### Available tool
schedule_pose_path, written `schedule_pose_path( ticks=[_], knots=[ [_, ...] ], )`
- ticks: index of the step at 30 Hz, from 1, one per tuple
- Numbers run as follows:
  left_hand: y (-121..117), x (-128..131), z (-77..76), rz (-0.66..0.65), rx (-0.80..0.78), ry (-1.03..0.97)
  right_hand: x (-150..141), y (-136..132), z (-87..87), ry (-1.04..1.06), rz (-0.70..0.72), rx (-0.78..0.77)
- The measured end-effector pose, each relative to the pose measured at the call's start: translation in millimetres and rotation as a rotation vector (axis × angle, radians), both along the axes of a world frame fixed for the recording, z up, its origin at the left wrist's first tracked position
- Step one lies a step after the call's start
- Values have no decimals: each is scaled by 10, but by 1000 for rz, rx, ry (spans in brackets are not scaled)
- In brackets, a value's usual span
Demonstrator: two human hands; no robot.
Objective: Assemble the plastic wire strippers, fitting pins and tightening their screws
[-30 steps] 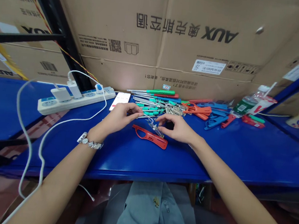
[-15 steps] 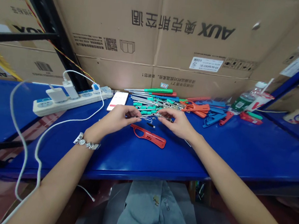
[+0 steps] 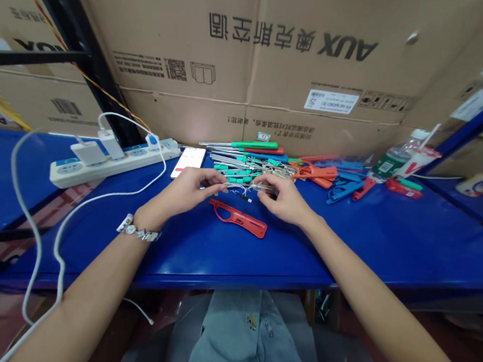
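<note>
My left hand [image 3: 197, 187] pinches the end of a thin white wire [image 3: 237, 186] between thumb and fingers. In my right hand [image 3: 285, 198] is a small clear lighter tank [image 3: 265, 188], gripped between thumb and fingers, with the wire running across the gap from it. A small black piece with a pale tip [image 3: 246, 197] hangs or lies just below the wire; I cannot tell which. On the table in front of both hands lies a red lighter handle shell [image 3: 246, 222] with a loop at its left end. Teal-and-metal lighter parts [image 3: 236, 173] are heaped right behind my fingers.
Orange shells [image 3: 316, 173] and blue shells [image 3: 344, 192] lie right of the heap. A lit phone [image 3: 188, 159] and a white power strip [image 3: 67, 175] with cables are on the left. A bottle [image 3: 385, 164] and a cup [image 3: 422, 160] stand back right, before cardboard [image 3: 166, 29].
My hands have drawn level behind the red shell. The clear tank, formerly hanging tilted over the shell, is now up between my right fingers, and the small black piece has come into view.
</note>
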State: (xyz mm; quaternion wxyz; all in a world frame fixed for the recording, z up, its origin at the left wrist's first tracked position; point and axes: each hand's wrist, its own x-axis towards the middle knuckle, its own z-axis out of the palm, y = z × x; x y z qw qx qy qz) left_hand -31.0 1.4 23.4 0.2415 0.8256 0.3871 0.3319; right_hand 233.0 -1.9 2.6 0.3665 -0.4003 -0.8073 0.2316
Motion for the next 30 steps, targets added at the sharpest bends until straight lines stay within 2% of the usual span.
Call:
schedule_pose_path(
  ticks=[4,11,16,22,27,30],
  knots=[
    [-12,-1,11,12,-2,-36,-22,-13,-2,15,36,-41],
    [-22,7,4,5,11,-46,-60,-59,20,51,4,-27],
    [-44,51,6,-29,-22,-52,-126,-45,-30,92,-20,-32],
    [-48,70,9,-28,-22,-25,-86,31,4,121,-119,140],
    [-53,101,3,-52,-50,-9,-111,27,83,144,-25,-62],
    [-57,122,-5,-66,-56,-5,-148,48,74,152,6,-89]
  ],
)
